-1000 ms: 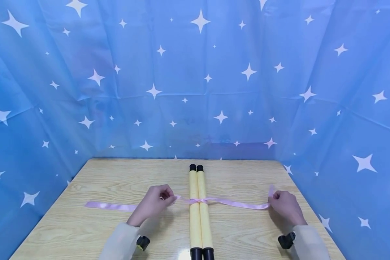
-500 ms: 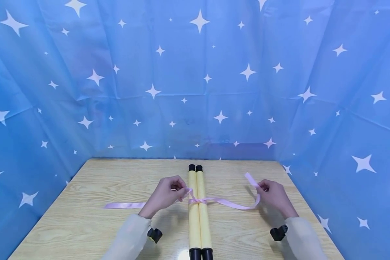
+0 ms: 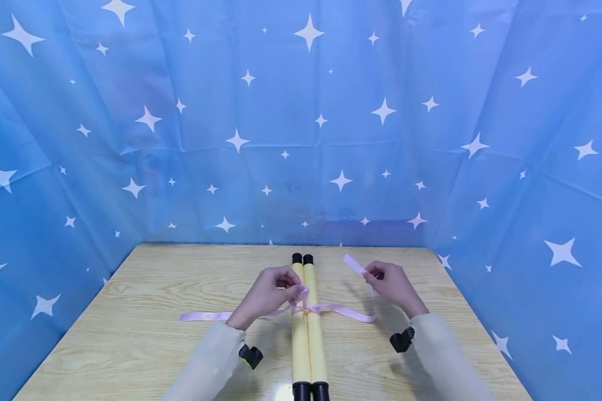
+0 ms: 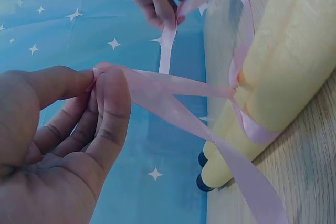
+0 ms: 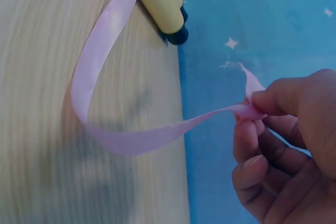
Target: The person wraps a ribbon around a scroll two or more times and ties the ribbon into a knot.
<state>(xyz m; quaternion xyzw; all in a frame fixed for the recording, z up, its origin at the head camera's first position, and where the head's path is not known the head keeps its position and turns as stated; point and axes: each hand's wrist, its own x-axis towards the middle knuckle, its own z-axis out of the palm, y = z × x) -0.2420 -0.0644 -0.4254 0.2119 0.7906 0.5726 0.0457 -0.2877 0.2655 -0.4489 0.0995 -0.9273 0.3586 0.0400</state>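
Two pale yellow scrolls (image 3: 308, 345) with black end caps lie side by side, pointing away from me. A pink satin ribbon (image 3: 346, 312) goes around both and crosses in a knot on top. My left hand (image 3: 273, 292) pinches the ribbon's left part between thumb and forefinger just above the knot; in the left wrist view it is folded into a loop (image 4: 168, 85) there. The left tail lies out on the table. To the right of the scrolls, my right hand (image 3: 391, 284) pinches the other tail near its end (image 5: 253, 82), lifted, with slack hanging toward the knot.
The wood-grain table (image 3: 180, 356) ends at a blue curtain (image 3: 281, 111) with white stars, which stands behind it and along both sides. A small black camera sits on each wrist (image 3: 251, 355).
My left hand has moved right, from beside the scrolls to over them, drawing up a ribbon loop. My right hand has come left and farther from me, carrying its ribbon tail.
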